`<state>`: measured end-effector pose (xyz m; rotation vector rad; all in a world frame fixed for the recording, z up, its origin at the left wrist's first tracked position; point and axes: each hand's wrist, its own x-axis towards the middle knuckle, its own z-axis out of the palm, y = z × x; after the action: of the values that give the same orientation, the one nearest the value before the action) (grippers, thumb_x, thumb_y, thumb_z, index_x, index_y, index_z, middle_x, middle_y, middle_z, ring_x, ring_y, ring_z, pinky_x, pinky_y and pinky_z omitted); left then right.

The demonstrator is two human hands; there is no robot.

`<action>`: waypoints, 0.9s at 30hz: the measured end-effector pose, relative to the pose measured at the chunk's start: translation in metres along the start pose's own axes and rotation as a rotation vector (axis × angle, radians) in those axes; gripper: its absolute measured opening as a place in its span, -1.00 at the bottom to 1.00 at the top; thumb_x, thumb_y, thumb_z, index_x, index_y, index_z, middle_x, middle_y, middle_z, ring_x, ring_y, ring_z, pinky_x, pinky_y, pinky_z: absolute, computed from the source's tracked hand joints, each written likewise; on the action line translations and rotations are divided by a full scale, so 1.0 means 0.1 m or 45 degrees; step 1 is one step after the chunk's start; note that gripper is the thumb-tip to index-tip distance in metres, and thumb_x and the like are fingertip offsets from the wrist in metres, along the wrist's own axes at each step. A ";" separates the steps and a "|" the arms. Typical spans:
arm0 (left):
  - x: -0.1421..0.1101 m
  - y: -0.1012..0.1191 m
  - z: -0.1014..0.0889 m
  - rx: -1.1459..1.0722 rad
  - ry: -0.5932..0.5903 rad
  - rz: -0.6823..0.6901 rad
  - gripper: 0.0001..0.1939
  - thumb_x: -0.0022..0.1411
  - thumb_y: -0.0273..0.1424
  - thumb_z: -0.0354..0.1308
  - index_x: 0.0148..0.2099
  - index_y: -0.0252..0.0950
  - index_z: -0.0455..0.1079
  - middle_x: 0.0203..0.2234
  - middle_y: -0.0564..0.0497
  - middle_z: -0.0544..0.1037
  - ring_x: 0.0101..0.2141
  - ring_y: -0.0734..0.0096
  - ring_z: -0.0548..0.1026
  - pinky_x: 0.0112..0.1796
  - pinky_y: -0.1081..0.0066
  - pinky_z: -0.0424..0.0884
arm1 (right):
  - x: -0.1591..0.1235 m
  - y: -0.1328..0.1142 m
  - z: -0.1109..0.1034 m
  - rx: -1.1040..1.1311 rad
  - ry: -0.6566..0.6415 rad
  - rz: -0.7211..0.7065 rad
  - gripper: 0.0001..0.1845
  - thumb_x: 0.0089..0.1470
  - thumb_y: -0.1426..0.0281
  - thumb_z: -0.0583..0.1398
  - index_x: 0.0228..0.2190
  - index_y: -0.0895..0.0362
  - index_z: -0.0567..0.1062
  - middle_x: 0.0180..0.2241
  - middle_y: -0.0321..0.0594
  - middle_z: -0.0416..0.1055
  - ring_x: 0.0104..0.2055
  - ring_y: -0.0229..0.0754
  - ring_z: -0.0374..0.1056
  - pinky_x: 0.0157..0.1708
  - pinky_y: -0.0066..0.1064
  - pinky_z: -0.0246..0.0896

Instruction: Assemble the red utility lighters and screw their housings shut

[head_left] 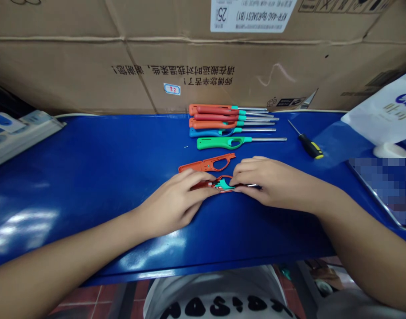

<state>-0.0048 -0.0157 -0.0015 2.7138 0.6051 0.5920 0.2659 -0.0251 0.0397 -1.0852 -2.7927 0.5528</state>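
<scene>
Both of my hands grip an opened orange gas lighter just above the blue table, its teal trigger and inner parts exposed. At its handle end, my left hand is closed with thumb and fingers pinching the body. The fingers of my right hand close on the front end, where a bit of metal tube sticks out; they hide part of it. Right behind lies the loose orange half shell, its inside facing up. Farther back, several assembled lighters rest side by side, the nearest a green lighter.
A large cardboard box walls off the back of the table. To the right lie a black and yellow screwdriver, a white bag and a pixelated flat object. White packaging stands at the left.
</scene>
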 end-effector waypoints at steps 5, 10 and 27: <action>0.00 0.01 0.00 0.003 -0.061 -0.015 -0.56 0.41 -0.57 0.03 0.25 -0.19 0.38 0.12 -0.14 0.45 0.10 0.10 0.42 0.09 0.08 0.42 | 0.02 -0.01 0.01 0.023 0.001 0.001 -0.81 0.32 0.41 0.13 -0.23 0.11 0.56 -0.23 -0.22 0.52 -0.11 -0.10 0.40 -0.09 -0.25 0.22; -0.01 0.00 0.02 -0.005 -0.022 -0.020 -0.61 0.42 -0.55 0.04 0.22 -0.18 0.39 0.12 -0.12 0.45 0.12 0.15 0.43 0.10 0.13 0.43 | -0.02 0.04 0.00 0.072 0.029 -0.011 -0.81 0.28 0.46 0.14 -0.20 0.11 0.57 -0.18 -0.17 0.49 -0.10 -0.10 0.40 -0.08 -0.26 0.24; 0.01 -0.01 -0.08 -0.005 0.081 -0.050 -0.72 0.38 -0.47 0.15 0.11 -0.34 0.45 -0.17 -0.12 0.63 -0.15 0.21 0.59 -0.08 0.19 0.52 | -0.09 0.20 -0.16 0.192 -0.139 0.224 -0.88 0.21 0.30 0.23 -0.24 0.05 0.55 -0.26 -0.26 0.50 -0.28 -0.21 0.36 -0.32 -0.40 0.13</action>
<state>-0.0079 -0.0123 0.0057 2.6819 0.6706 0.6705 0.2885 -0.0123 0.0475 -1.3121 -2.7060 0.8505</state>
